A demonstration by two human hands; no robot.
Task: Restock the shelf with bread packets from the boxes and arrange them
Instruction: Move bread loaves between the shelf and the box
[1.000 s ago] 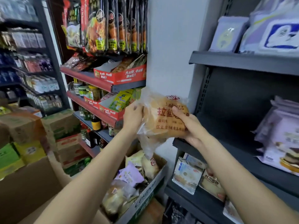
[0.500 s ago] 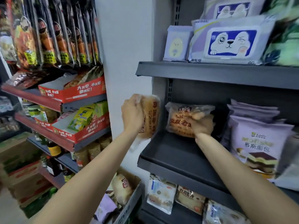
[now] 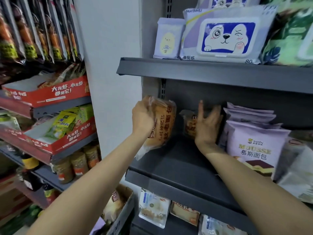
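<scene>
My left hand (image 3: 144, 116) grips a clear-wrapped bread packet (image 3: 163, 126) with red lettering, held upright over the left end of the dark grey shelf (image 3: 177, 167). A second bread packet (image 3: 188, 124) stands at the back of that shelf. My right hand (image 3: 207, 126) lies flat against it with fingers spread, between it and the purple mousse bread packs (image 3: 254, 146) on the right. Below my left arm, an open cardboard box (image 3: 123, 211) holds more bread packets (image 3: 116, 200).
The shelf above carries wet-wipe packs (image 3: 227, 36) and its front lip hangs just over my hands. The shelf below holds several small bread packets (image 3: 154, 207). A white pillar (image 3: 110, 82) separates this unit from a rack with red snack trays (image 3: 50, 94).
My right hand pushed its packet deeper to the shelf's back and opened flat against it. My left hand brought the other packet rightward over the shelf. The view moved closer.
</scene>
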